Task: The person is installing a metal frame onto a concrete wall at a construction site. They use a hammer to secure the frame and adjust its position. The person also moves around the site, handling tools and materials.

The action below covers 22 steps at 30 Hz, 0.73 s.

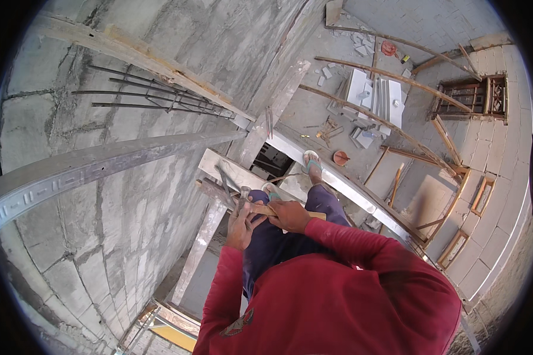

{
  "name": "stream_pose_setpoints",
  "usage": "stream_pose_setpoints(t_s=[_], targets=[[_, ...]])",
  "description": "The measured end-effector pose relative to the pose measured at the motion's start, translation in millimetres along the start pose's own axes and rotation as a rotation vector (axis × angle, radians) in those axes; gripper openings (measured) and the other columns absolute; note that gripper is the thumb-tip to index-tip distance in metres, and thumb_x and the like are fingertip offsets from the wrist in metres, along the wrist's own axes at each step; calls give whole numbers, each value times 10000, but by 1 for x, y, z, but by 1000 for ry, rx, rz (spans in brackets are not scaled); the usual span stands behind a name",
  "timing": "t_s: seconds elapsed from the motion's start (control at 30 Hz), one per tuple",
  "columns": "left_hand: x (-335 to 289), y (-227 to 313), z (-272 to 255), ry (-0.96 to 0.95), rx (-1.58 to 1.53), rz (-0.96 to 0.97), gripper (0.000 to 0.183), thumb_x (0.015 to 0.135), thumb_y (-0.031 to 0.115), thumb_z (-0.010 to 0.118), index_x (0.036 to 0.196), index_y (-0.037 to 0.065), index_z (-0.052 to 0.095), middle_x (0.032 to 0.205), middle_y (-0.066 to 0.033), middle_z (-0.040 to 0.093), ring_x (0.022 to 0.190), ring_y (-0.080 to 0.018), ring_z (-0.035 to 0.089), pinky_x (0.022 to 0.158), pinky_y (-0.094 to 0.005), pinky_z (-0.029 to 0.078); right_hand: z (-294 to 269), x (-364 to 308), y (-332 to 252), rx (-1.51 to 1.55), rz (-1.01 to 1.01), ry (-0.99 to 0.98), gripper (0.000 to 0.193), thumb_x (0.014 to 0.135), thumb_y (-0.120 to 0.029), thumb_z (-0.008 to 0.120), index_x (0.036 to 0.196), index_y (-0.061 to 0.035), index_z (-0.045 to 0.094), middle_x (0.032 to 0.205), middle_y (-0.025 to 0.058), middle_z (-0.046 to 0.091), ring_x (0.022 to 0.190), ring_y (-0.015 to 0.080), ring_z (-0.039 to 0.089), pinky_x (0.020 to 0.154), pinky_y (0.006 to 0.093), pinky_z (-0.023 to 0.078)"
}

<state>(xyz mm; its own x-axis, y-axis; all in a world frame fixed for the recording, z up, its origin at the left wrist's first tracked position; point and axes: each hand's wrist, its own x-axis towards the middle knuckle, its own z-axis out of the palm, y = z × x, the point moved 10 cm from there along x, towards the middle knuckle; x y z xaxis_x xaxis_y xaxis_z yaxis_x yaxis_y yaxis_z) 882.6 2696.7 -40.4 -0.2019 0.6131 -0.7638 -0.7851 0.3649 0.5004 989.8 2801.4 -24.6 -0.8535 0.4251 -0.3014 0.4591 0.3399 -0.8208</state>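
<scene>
In front of my thighs I hold a hammer (260, 209) with a pale wooden handle. My right hand (291, 216) is wrapped round the handle, whose end sticks out past my wrist. My left hand (240, 226) is closed about the hammer near its grey metal head; its fingers partly hide that end. Just beyond the left hand, thin grey metal strips (225, 182) lean over a wooden plank (234, 171).
I stand high up, one sandalled foot (312, 163) on a pale beam (343, 186). A dark opening (272, 160) lies beside it. Steel rods (142, 94) stick out on the left by a block wall (89, 195). Far below are white panels (385, 100) and long wooden poles (397, 83).
</scene>
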Motion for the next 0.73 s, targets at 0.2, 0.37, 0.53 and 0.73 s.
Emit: stream_pose_setpoints(t_s=[0.2, 0.37, 0.53, 0.73], targets=[[49, -20, -64, 272, 230, -43, 348, 1073, 355, 586, 1292, 86, 551, 1239, -145, 679, 1066, -214, 702, 814, -325, 588, 56, 50, 94, 563, 99, -67, 467, 1007, -438, 616, 1221, -24, 633, 993, 189, 744, 922, 389, 715, 823, 475, 542], [87, -25, -95, 330, 301, 83, 290, 1082, 353, 559, 1192, 84, 563, 1204, -163, 712, 909, -156, 712, 714, -281, 581, 86, 116, 255, 507, 488, 257, 309, 995, -277, 603, 1162, -17, 594, 940, 234, 725, 908, 431, 704, 828, 512, 533], [112, -13, -104, 336, 632, 191, 359, 1078, 378, 539, 1198, 40, 543, 1158, -191, 722, 853, -115, 690, 532, -207, 526, 124, 187, 355, 439, 500, 471, 222, 950, -190, 596, 1100, -29, 561, 935, 231, 688, 913, 443, 679, 831, 537, 526], [125, -15, -137, 436, 620, 273, 566, 994, 529, 637, 1220, 24, 517, 1120, -224, 728, 821, -154, 715, 476, -189, 526, 190, 281, 467, 325, 625, 541, 373, 904, -193, 674, 1207, -71, 494, 1244, 258, 596, 1092, 497, 606, 924, 524, 513]])
